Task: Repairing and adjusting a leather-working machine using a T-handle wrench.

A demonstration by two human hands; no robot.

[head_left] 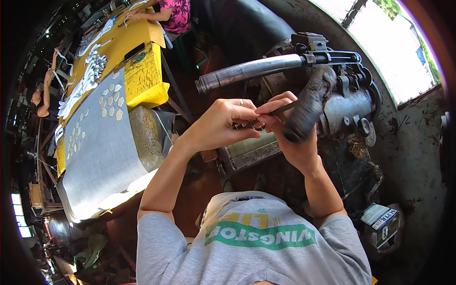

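Note:
My left hand [213,121], with a ring on one finger, pinches a thin dark strip [281,109] between thumb and fingers. From the other side my right hand [300,154] grips the same strip, its fingertips close to those of the left. The strip slants up to the right and passes behind a worn black cylindrical machine part [304,114], which is blurred and hides some of my right hand. What lies inside the left fingers is partly hidden. Just beyond my hands reaches a shiny metal machine arm [251,72].
At left stands a long table with a yellow cover [145,71] and grey sheet [107,142] bearing several pale cut pieces [118,114]. A phone [134,52] lies there. Another person's hand [137,16] works at its far end. A motor-like machine body [349,107] stands right, near a window.

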